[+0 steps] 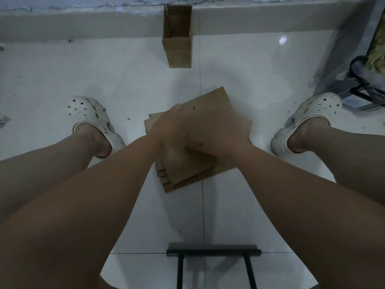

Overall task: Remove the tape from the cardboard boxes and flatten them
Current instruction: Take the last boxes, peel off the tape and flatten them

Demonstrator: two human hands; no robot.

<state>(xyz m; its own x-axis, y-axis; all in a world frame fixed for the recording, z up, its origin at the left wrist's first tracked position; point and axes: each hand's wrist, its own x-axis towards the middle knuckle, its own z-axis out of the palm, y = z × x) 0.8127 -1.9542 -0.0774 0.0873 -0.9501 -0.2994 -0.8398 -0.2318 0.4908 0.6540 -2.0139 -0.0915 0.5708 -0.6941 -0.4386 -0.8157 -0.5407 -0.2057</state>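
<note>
Tile floor [62, 69] shows on every side of the cardboard stack [187, 174], where left hand [166, 130] and right hand [216, 128] meet, fingers too blurred to tell; a box [177, 51] stands far, at the wall [83, 24].

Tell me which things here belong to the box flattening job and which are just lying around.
Part of the job:
- flattened cardboard stack on the floor
- upright open box by the wall
- left hand and right hand, blurred, over the stack

Just lying about:
- black metal frame nearest the person
- clear plastic bag at the right edge
</note>
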